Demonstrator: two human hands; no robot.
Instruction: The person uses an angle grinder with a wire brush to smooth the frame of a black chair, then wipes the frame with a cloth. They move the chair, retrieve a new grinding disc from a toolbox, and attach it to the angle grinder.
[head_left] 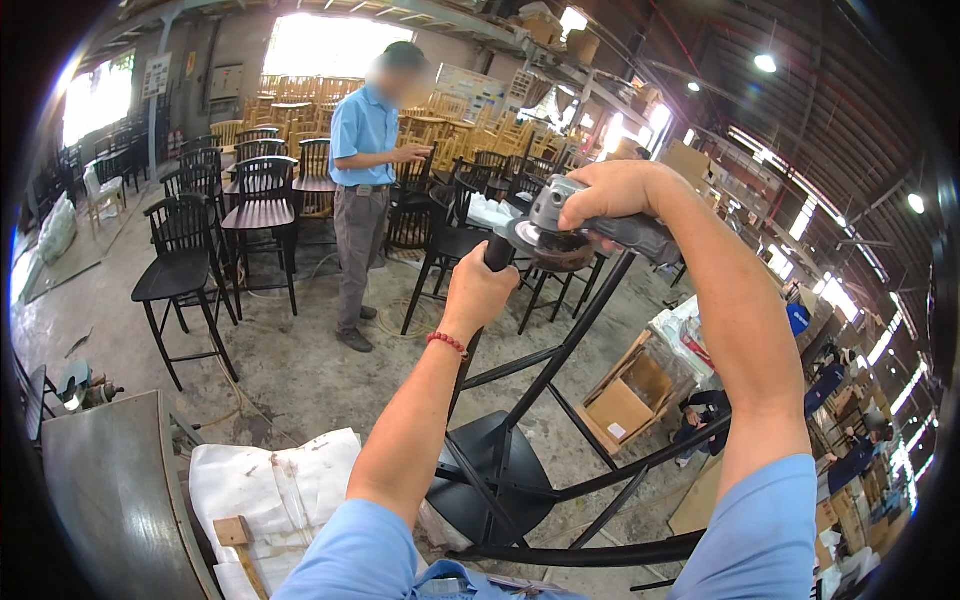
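A black wooden bar stool [497, 470] lies tipped in front of me, its legs pointing up and away. My left hand [478, 291] is wrapped around the end of one stool leg. My right hand [612, 192] grips a grey angle grinder [553, 228], its round disc held against the tip of that same leg, just above my left hand. A red bead bracelet sits on my left wrist. Both my arms wear light blue short sleeves.
A person in a blue shirt and grey trousers [362, 190] stands a few steps ahead among several black stools [185, 262]. Stacked pale wooden chairs fill the back. An open cardboard box [627, 400] lies at right; a white cloth [270, 485] and a workbench [115, 490] at lower left.
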